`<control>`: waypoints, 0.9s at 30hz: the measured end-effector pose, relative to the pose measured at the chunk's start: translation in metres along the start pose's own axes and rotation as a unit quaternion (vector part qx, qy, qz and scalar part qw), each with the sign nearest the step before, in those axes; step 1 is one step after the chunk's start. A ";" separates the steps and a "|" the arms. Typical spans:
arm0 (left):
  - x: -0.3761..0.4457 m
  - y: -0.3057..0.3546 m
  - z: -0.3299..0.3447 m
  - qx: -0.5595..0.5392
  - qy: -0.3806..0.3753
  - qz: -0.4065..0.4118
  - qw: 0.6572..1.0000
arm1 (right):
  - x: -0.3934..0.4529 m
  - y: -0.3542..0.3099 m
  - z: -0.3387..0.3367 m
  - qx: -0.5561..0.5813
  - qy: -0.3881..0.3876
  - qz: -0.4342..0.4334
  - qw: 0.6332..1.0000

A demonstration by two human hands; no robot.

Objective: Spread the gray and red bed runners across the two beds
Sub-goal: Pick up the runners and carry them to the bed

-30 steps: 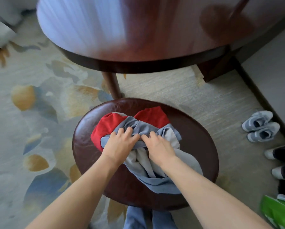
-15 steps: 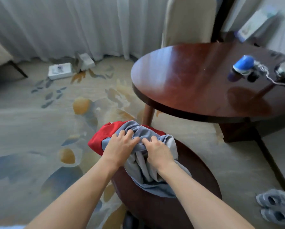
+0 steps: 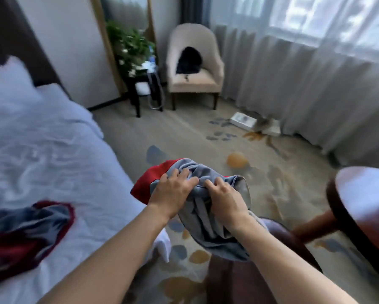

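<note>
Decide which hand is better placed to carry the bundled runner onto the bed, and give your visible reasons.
Probably the left hand. Both hands grip the runner, but the left one is on the side facing the bed. The right hand lies on the side towards the table, away from the bed.

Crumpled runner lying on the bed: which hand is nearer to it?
Left. The left hand grips the bunched runner on the side toward the bed, closer to the crumpled runner. The right hand grips it farther away, toward the round table.
</note>
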State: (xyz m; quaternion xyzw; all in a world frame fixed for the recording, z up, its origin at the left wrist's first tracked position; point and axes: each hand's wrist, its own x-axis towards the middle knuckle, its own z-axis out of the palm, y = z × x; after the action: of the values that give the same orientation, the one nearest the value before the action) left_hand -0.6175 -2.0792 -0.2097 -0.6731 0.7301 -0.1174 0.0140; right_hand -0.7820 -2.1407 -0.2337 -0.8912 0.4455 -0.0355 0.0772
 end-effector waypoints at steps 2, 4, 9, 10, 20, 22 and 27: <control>-0.043 -0.043 -0.010 0.019 0.006 -0.052 0.998 | 0.014 -0.056 -0.003 -0.006 0.001 -0.062 0.998; -0.090 -0.085 -0.018 0.027 0.007 -0.103 0.994 | 0.024 -0.115 -0.004 -0.012 -0.001 -0.122 0.992; -0.234 -0.181 -0.037 0.035 -0.029 -0.239 0.970 | 0.023 -0.282 0.005 -0.007 -0.003 -0.260 0.966; -0.267 -0.198 -0.040 0.041 -0.033 -0.265 0.963 | 0.018 -0.318 0.009 -0.005 -0.003 -0.286 0.958; -0.600 -0.331 -0.065 0.069 -0.062 -0.440 0.893 | -0.069 -0.670 0.068 -0.008 -0.014 -0.490 0.871; -0.661 -0.346 -0.069 0.067 -0.066 -0.477 0.874 | -0.093 -0.731 0.081 0.002 -0.025 -0.529 0.848; -0.791 -0.373 -0.077 0.077 -0.072 -0.562 0.820 | -0.148 -0.864 0.105 0.037 -0.066 -0.608 0.790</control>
State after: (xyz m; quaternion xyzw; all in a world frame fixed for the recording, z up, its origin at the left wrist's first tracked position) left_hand -0.1918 -1.3128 -0.1728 -0.9700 0.2103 -0.1118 0.0496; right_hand -0.1756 -1.5008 -0.1901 -0.9748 -0.1959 -0.0323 0.1021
